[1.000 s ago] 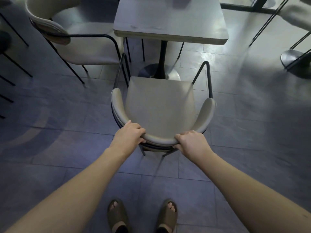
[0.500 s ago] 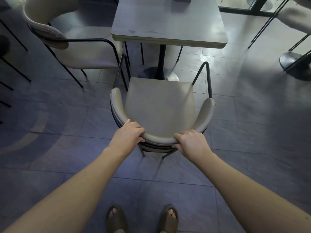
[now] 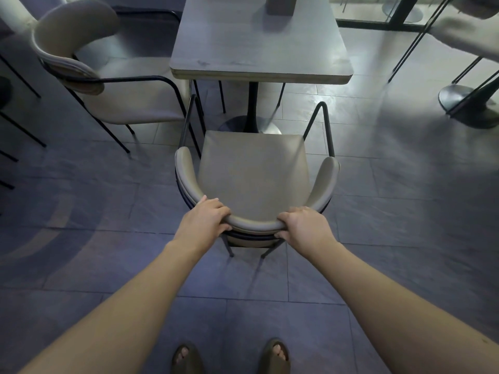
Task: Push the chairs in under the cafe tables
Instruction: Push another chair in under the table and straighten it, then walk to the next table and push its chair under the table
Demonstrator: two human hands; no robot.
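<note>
Both hands gripped the curved backrest of the beige chair (image 3: 253, 179): the left hand (image 3: 202, 221) and right hand (image 3: 303, 228) had fingers curled over its rim, thumbs underneath. The chair stood at 6 o'clock of the cafe table (image 3: 259, 44), its seat not yet under the top.

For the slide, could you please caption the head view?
Both hands, left hand and right hand, grip the chair backrest before the cafe table.

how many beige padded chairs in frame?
3, maybe more out of frame: the black-framed beige padded chair both hands grip, one left of the grey table, one cut off top right.
</note>
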